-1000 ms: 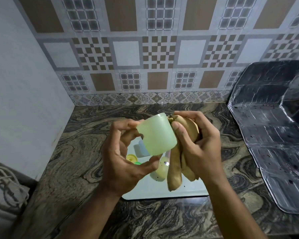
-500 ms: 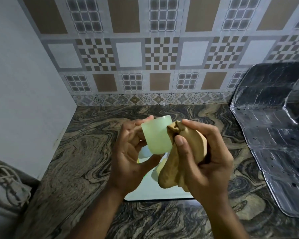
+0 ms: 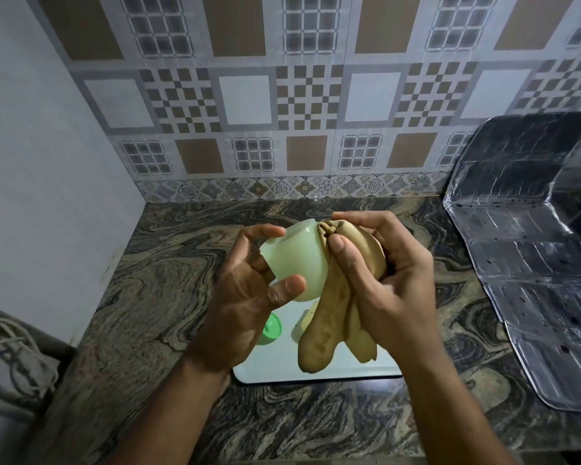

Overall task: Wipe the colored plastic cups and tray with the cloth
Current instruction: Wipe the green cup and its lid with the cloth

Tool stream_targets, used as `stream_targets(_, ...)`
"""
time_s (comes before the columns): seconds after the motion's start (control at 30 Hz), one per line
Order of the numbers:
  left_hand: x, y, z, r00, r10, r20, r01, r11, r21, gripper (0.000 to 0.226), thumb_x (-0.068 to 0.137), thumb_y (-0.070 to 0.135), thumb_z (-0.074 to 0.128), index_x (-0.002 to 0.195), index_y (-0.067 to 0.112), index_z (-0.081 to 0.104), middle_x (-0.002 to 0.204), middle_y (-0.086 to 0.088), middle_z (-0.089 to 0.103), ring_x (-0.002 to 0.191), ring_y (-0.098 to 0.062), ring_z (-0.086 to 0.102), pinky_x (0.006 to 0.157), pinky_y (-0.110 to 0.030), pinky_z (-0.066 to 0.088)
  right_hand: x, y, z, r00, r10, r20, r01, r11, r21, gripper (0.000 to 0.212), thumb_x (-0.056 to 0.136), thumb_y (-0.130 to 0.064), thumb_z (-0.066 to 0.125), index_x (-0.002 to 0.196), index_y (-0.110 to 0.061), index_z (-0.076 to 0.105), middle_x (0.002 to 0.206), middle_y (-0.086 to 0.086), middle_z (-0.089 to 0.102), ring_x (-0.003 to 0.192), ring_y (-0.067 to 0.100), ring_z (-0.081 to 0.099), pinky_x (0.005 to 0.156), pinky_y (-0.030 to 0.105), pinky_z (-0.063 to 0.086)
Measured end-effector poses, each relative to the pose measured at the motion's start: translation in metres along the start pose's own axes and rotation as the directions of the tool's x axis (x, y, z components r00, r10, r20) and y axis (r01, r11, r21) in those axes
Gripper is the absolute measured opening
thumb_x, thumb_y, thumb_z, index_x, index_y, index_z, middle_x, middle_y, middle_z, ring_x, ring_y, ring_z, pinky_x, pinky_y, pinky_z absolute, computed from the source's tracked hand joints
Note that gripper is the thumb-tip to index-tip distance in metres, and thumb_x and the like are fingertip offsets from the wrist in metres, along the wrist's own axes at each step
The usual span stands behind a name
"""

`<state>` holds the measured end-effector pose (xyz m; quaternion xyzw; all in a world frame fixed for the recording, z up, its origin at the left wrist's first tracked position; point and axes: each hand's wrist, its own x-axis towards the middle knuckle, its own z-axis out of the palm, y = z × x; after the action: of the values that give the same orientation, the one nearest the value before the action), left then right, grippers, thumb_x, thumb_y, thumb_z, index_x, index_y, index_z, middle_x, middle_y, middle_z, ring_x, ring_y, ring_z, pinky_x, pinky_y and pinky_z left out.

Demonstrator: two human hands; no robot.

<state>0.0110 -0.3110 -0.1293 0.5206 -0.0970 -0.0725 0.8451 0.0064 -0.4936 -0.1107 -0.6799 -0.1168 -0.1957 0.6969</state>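
Since half a second ago the pale green cup (image 3: 294, 260) has tipped further, its base now up and away; below the grip lie a tray (image 3: 316, 372) with a green cup (image 3: 271, 328), a foil sheet (image 3: 530, 280) off right; left hand (image 3: 249, 297) holds the cup, thumb under, fingers over; right hand (image 3: 383, 280) clutches the cloth (image 3: 336, 303) against its side, ends hanging.

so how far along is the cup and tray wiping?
Nothing can be confirmed as finished. In hand: the left hand holds a pale green cup while the right hand presses the tan cloth into it. Left: a bright green cup and another pale piece partly hidden behind the cloth sit on the white tray, and the tray itself.
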Motion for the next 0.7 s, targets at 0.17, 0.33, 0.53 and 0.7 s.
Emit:
stream_targets(0.17,-0.002,-0.003,-0.004,0.994,-0.105,0.007,0.101,0.926,-0.363,0.107,0.063,0.037,0.100,0.150,0.004,0.047,0.143,-0.023,0.063,0.125,-0.033,0.067,0.096,-0.039,0.061,0.006,0.009,-0.009,0.998,0.065,-0.005,-0.065,0.998,-0.012,0.015,0.098,-0.008,0.076,0.112,-0.008,0.074,0.099,0.003,0.080,0.087,0.013,0.077,0.075,0.030,0.061)
stream_targets(0.33,0.001,-0.008,0.002,0.969,-0.225,-0.101,0.127,0.807,-0.577,0.110,0.059,0.034,0.102,0.151,0.005,0.050,0.144,-0.024,0.063,0.123,-0.030,0.071,0.088,-0.035,0.064,-0.011,0.009,-0.003,0.994,-0.042,-0.097,0.039,0.999,-0.031,0.019,0.096,-0.013,0.074,0.115,-0.011,0.072,0.105,-0.003,0.079,0.091,0.011,0.075,0.079,0.024,0.059)
stream_targets(0.53,-0.002,-0.018,0.011,0.959,-0.266,-0.093,0.197,0.869,-0.454,0.089,0.074,0.051,0.091,0.146,0.009,0.059,0.140,-0.017,0.066,0.125,-0.028,0.066,0.110,-0.046,0.052,-0.025,0.009,0.021,0.978,-0.197,-0.072,0.189,0.976,-0.109,0.027,0.095,-0.010,0.077,0.121,-0.015,0.069,0.114,0.000,0.076,0.103,0.021,0.077,0.085,0.037,0.062)
stream_targets(0.7,-0.004,-0.016,0.013,0.971,-0.229,-0.061,0.164,0.836,-0.523,0.083,0.066,0.043,0.096,0.135,0.007,0.068,0.136,-0.017,0.069,0.119,-0.025,0.071,0.107,-0.039,0.056,-0.017,0.023,0.020,0.972,-0.223,-0.074,0.203,0.956,-0.212,0.025,0.096,-0.011,0.077,0.119,-0.015,0.071,0.113,0.002,0.076,0.102,0.021,0.076,0.083,0.044,0.062)
